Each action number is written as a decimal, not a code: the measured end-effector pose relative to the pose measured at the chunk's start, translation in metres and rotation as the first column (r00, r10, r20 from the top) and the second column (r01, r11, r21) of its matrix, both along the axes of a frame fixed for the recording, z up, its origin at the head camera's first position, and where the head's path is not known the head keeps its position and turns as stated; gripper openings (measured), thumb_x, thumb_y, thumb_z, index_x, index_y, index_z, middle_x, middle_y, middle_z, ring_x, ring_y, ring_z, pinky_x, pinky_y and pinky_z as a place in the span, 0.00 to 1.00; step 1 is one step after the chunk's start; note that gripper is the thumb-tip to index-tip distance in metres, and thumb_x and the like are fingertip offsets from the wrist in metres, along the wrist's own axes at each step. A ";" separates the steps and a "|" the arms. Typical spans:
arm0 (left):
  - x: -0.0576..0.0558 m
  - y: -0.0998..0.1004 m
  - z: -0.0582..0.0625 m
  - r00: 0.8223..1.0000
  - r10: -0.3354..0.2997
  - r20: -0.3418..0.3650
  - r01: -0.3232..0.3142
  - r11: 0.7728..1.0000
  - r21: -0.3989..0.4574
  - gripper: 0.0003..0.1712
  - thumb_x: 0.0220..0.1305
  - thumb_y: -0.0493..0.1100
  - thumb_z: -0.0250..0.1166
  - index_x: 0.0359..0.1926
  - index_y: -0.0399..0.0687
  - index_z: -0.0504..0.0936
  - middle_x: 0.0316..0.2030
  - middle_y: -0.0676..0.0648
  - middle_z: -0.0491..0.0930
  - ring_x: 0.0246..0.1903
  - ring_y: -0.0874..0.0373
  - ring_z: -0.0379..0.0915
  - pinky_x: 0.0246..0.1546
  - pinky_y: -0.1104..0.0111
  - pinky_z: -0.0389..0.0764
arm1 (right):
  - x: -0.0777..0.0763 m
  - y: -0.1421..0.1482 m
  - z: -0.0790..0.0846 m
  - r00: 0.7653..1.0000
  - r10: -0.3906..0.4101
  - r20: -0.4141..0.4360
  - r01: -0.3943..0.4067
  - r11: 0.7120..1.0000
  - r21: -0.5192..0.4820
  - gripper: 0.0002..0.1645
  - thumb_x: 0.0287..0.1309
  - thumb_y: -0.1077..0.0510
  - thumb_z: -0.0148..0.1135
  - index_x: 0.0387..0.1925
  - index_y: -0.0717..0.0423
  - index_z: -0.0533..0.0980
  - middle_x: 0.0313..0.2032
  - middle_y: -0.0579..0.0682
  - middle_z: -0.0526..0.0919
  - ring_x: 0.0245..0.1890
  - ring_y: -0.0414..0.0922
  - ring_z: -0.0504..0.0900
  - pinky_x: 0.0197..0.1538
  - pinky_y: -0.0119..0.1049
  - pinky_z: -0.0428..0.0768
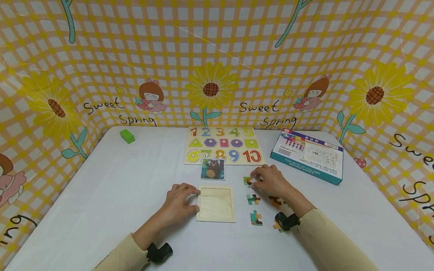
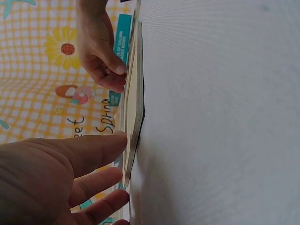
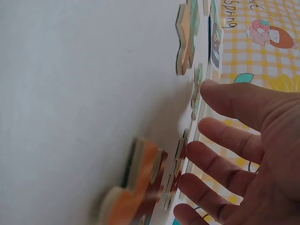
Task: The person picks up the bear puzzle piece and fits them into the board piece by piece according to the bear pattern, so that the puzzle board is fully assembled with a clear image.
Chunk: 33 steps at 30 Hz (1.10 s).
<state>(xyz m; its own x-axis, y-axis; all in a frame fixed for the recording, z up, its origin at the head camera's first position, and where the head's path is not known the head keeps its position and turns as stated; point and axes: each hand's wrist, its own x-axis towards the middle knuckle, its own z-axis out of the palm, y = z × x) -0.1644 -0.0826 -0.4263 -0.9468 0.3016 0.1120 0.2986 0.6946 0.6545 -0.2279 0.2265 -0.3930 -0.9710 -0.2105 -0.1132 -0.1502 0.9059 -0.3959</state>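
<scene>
My left hand [image 1: 179, 203] is at the left edge of a square wooden puzzle tray [image 1: 216, 219], its thumb and fingers stretched out against or close to the rim. In the left wrist view the thumb [image 2: 105, 149] meets that rim. My right hand [image 1: 271, 180] reaches over the farthest of several jigsaw pieces, a green and brown one [image 1: 246, 181]. The right wrist view has the thumb [image 3: 225, 96] at a piece's edge, with the other fingers spread and loosely bent. Two more pieces, one middle [image 1: 252, 199] and one near [image 1: 256, 218], lie right of the tray.
Brown and orange pieces [image 1: 275, 201] lie partly under my right forearm. A bear picture card [image 1: 213, 169] sits beyond the tray, against a number-and-shape board [image 1: 223, 149]. A teal-edged box [image 1: 306, 156] stands at the back right, a green block [image 1: 127, 136] at the back left.
</scene>
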 end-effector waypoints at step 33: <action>-0.001 0.005 -0.004 0.999 -0.027 -0.032 0.025 0.998 -0.049 0.23 0.47 0.40 0.73 0.48 0.46 0.81 0.51 0.48 0.77 0.54 0.46 0.61 0.52 0.46 0.59 | -0.004 0.002 -0.006 0.996 0.039 -0.080 -0.034 0.997 0.066 0.16 0.49 0.54 0.69 0.42 0.52 0.81 0.41 0.53 0.78 0.43 0.51 0.68 0.44 0.46 0.67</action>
